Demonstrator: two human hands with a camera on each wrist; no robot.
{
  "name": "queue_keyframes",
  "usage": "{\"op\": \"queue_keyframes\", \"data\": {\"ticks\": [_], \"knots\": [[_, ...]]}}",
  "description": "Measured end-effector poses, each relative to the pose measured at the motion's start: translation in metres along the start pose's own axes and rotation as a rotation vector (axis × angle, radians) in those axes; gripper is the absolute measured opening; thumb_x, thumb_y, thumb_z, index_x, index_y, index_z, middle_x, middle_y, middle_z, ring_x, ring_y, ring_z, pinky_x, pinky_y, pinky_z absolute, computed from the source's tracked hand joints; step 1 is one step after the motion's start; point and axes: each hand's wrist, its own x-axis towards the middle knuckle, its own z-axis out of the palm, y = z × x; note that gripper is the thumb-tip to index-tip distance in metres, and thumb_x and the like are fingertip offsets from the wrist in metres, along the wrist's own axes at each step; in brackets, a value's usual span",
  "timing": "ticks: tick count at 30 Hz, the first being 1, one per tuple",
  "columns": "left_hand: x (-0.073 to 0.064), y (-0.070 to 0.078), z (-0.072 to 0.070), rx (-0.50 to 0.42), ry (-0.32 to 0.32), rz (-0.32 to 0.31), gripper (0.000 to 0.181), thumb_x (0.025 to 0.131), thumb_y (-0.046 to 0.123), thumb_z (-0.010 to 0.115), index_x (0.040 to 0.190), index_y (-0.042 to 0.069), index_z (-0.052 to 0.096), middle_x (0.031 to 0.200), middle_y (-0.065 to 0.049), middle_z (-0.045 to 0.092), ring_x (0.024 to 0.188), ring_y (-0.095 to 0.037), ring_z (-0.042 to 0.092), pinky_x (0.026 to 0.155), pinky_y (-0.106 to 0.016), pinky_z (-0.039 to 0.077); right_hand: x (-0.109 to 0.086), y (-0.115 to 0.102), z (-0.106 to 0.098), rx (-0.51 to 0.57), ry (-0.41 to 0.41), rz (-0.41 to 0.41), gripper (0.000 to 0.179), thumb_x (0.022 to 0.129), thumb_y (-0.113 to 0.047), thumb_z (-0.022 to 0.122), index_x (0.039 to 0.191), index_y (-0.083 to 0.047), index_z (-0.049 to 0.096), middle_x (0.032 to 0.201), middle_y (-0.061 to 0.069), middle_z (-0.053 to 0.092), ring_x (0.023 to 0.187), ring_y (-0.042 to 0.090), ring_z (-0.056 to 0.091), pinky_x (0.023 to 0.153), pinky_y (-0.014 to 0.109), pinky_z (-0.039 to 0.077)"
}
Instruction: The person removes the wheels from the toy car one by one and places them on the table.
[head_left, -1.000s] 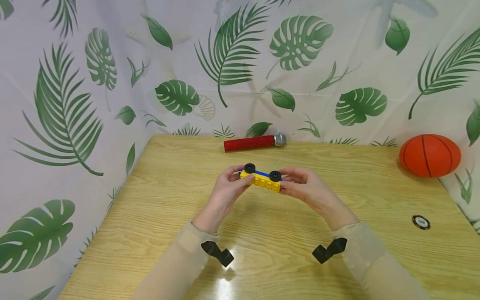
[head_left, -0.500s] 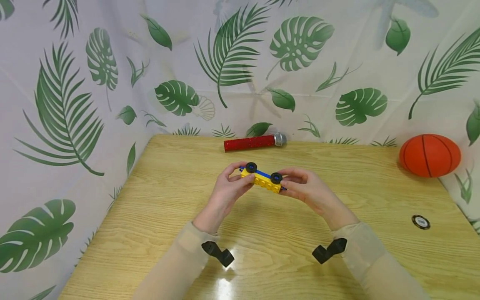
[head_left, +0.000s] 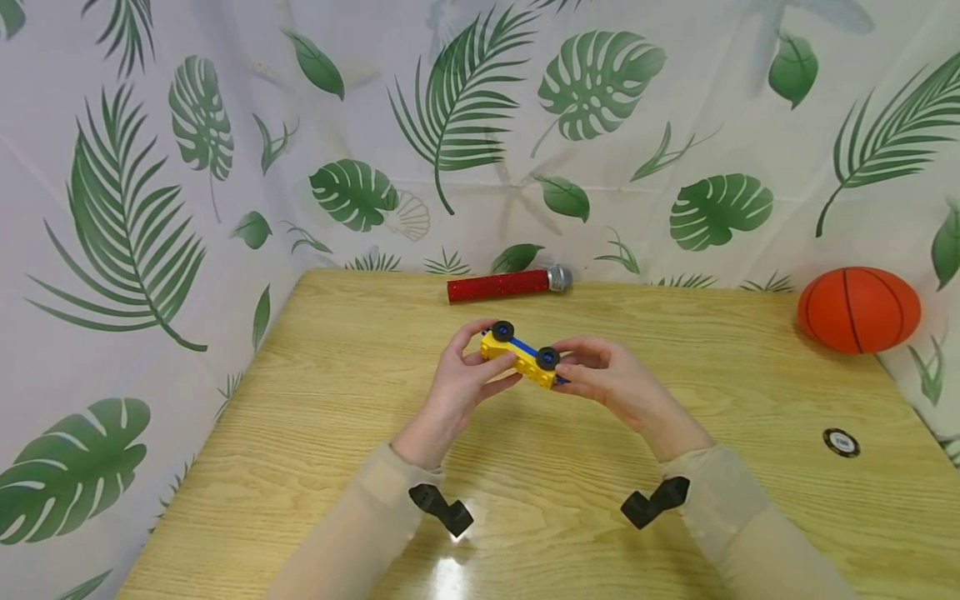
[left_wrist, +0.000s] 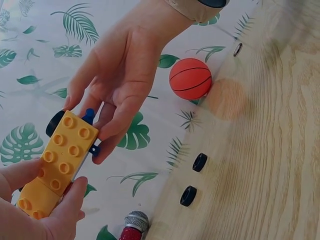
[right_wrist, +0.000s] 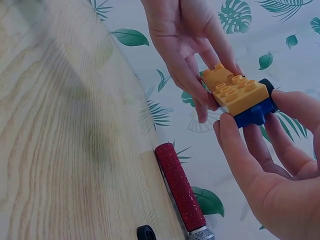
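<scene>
Steeper than a second ago, the toy car (head_left: 527,357) now slants so its right end dips below its left, and your left hand (head_left: 463,371) sits slightly further right, while your right hand (head_left: 618,379) stays in much the same place. You are holding the car in the air above the tabletop (head_left: 540,508), in front of the red microphone (head_left: 498,287), with the blue base (head_left: 525,344) and two black wheels (head_left: 503,331) on its upper side in the head view. Both hands are grasping it: the left has the yellow body between thumb and fingers, and the right pinches the opposite end, near a wheel and the blue coupling (right_wrist: 257,115). The step in hand looks like turning the car to view or adjust its angle; no part appears to be coming off. Your next move, if you keep rotating, calls for easing one hold while the other carries the weight, with your fingers clear of the wheels so they don't roll. You have ample room, as the orange ball (head_left: 858,310) and the round chip (head_left: 841,442) lie well apart to the right
</scene>
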Motion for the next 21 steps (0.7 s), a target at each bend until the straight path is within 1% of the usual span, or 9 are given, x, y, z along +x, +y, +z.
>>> {"op": "queue_keyframes", "data": {"ticks": [2,6,8,11,16,21], "knots": [[0.0003,-0.0013,0.0006,0.0,-0.001,-0.001,0.053,0.091,-0.006,0.065,0.136,0.017,0.052,0.121,-0.019,0.065,0.108,-0.028,0.068,0.089,-0.048,0.056,-0.0001,0.0002,0.0009,0.002,-0.004,0.001,0.043,0.097,-0.006,0.061,0.135,0.009,0.046,0.107,0.006,0.061,0.098,0.015,0.067,0.09,0.03,0.058],[-0.0003,-0.0024,0.0008,0.021,-0.006,0.0,0.055,0.091,-0.006,0.064,0.139,0.018,0.052,0.123,-0.022,0.065,0.105,-0.029,0.069,0.089,-0.047,0.056,0.0004,0.0019,0.0016,0.004,-0.003,0.005,0.039,0.097,-0.005,0.061,0.132,0.007,0.049,0.106,0.005,0.061,0.096,0.015,0.067,0.088,0.028,0.058],[-0.0011,-0.0022,0.0008,0.027,-0.019,-0.002,0.055,0.092,-0.005,0.063,0.141,0.019,0.051,0.123,-0.024,0.065,0.103,-0.03,0.07,0.089,-0.047,0.056,0.0002,0.0027,0.0015,-0.013,-0.002,0.008,0.038,0.097,-0.005,0.061,0.132,0.006,0.049,0.106,0.005,0.062,0.096,0.014,0.067,0.088,0.027,0.058],[-0.0022,-0.0018,0.001,0.031,-0.04,-0.013,0.056,0.094,-0.003,0.062,0.142,0.023,0.05,0.124,-0.025,0.065,0.103,-0.031,0.071,0.088,-0.046,0.057,0.0001,0.0043,0.0014,-0.059,-0.003,0.004,0.04,0.097,-0.006,0.062,0.133,0.007,0.049,0.106,0.004,0.063,0.096,0.013,0.067,0.089,0.026,0.057],[-0.0031,-0.0012,0.0016,0.026,-0.066,-0.036,0.058,0.095,0.0,0.062,0.143,0.031,0.049,0.121,-0.02,0.065,0.103,-0.031,0.071,0.085,-0.043,0.058,0.0011,0.0067,0.0019,-0.116,-0.005,-0.014,0.045,0.095,-0.009,0.065,0.133,0.009,0.049,0.106,0.003,0.065,0.097,0.013,0.066,0.09,0.026,0.056],[-0.0028,-0.0016,0.002,0.029,-0.074,-0.039,0.062,0.094,-0.001,0.063,0.143,0.034,0.048,0.12,-0.017,0.064,0.099,-0.026,0.071,0.082,-0.042,0.06,0.0026,0.0084,0.0029,-0.151,-0.005,-0.021,0.044,0.094,-0.009,0.067,0.132,0.008,0.052,0.112,0.002,0.067,0.099,0.013,0.066,0.09,0.025,0.056]]}}
